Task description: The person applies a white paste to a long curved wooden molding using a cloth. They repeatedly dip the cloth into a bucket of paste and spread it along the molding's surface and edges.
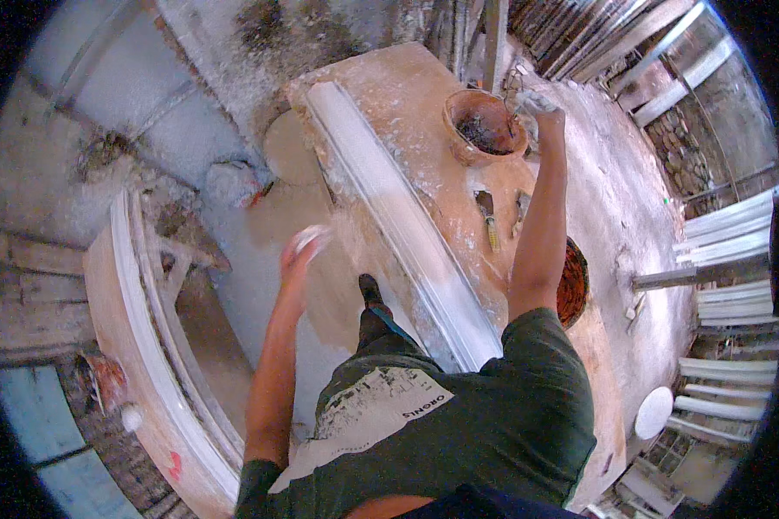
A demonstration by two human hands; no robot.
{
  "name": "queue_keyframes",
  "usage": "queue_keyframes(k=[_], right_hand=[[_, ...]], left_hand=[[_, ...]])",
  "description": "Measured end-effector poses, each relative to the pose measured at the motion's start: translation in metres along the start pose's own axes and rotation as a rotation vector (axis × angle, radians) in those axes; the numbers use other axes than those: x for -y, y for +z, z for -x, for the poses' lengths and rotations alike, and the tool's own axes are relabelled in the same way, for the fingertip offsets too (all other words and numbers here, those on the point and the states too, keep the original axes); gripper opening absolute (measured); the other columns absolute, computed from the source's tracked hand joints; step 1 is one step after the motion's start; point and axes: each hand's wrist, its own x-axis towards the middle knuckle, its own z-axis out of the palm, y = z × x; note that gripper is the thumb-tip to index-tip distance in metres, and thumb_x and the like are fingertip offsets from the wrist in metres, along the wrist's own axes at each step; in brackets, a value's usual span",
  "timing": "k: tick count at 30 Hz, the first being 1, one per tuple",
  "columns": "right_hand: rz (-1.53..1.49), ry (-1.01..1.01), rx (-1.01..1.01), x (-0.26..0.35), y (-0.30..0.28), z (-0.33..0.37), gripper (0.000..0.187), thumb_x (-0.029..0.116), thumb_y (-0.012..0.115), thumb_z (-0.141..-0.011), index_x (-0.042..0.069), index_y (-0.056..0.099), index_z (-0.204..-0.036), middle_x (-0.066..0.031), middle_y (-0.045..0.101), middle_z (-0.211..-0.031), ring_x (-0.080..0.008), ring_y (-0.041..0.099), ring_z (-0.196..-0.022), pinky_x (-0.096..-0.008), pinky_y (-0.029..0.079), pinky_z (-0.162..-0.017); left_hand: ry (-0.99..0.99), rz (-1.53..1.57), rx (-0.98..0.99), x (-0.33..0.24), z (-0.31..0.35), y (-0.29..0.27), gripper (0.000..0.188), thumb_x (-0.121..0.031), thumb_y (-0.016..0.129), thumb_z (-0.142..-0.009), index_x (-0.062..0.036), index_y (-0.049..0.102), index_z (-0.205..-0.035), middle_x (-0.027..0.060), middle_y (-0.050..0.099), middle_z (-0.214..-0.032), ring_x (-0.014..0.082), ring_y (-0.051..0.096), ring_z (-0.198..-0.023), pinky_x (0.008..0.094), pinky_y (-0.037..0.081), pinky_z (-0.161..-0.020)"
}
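My left hand (303, 246) hangs over the floor, left of the table. Its fingers are pale and smeared by motion, so whether they hold anything is unclear. My right arm stretches far forward, and my right hand (547, 111), whitish and closed, is just right of a round orange-brown tub (460, 149) with a dark inside. Thin dark strands show beside that hand; what it grips cannot be made out. Between my hands a long white ribbed moulding (398, 212) lies along the brown table (389, 82). Neither hand touches it.
A yellow-handled scraper (488, 221) and a smaller tool (521, 212) lie near my right forearm. A second round container (573, 285) is partly hidden by that arm. Another white moulding (147, 307) lies on a bench at left. White lengths (727, 238) are racked at right.
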Motion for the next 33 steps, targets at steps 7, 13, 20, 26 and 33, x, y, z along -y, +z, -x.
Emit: queue_keyframes(k=[7, 13, 20, 26, 33], right_hand=[[-0.200, 0.121, 0.238, -0.022, 0.037, 0.036, 0.018, 0.011, 0.070, -0.077, 0.002, 0.067, -0.093, -0.0036, 0.067, -0.086, -0.0106, 0.061, -0.074, -0.0236, 0.047, -0.065], [-0.240, 0.376, 0.133, -0.043, 0.053, 0.057, 0.018, 0.020, 0.072, -0.079, 0.006, 0.067, -0.089, 0.0017, 0.065, -0.078, -0.0065, 0.057, -0.068, -0.0219, 0.043, -0.059], [-0.546, 0.563, 0.156, -0.101, 0.056, 0.065, 0.031, 0.017, 0.065, -0.084, 0.004, 0.058, -0.111, 0.0003, 0.062, -0.088, -0.0073, 0.056, -0.072, -0.0215, 0.043, -0.060], [-0.784, 0.583, 0.126, -0.105, 0.062, 0.069, 0.032, 0.023, 0.063, -0.086, 0.007, 0.057, -0.113, 0.0021, 0.060, -0.088, -0.0077, 0.054, -0.072, -0.0216, 0.040, -0.060], [-0.640, 0.482, 0.070, -0.087, 0.061, 0.065, 0.030, 0.027, 0.061, -0.087, 0.009, 0.059, -0.111, 0.0019, 0.061, -0.089, -0.0091, 0.054, -0.073, -0.0245, 0.041, -0.059]], left_hand=[[-0.139, 0.112, 0.447, -0.071, -0.168, 0.215, 0.037, -0.018, 0.063, -0.086, -0.0039, 0.058, -0.120, 0.0043, 0.063, -0.112, 0.0125, 0.058, -0.102, 0.0272, 0.043, -0.091], [-0.152, -0.175, 0.433, -0.037, -0.216, 0.262, 0.029, -0.015, 0.065, -0.084, -0.0040, 0.060, -0.110, 0.0041, 0.066, -0.099, 0.0150, 0.062, -0.090, 0.0287, 0.048, -0.081], [-0.254, -0.039, 0.400, -0.004, -0.242, 0.259, 0.021, -0.014, 0.066, -0.083, -0.0068, 0.061, -0.101, 0.0021, 0.065, -0.094, 0.0120, 0.062, -0.085, 0.0279, 0.050, -0.076], [-0.233, -0.112, 0.504, -0.004, -0.243, 0.277, 0.017, -0.014, 0.066, -0.084, -0.0067, 0.062, -0.098, 0.0009, 0.065, -0.090, 0.0096, 0.062, -0.080, 0.0246, 0.050, -0.071], [-0.221, -0.074, 0.512, -0.010, -0.244, 0.282, 0.019, -0.016, 0.066, -0.084, -0.0054, 0.061, -0.098, 0.0004, 0.064, -0.088, 0.0089, 0.060, -0.077, 0.0258, 0.049, -0.069]])
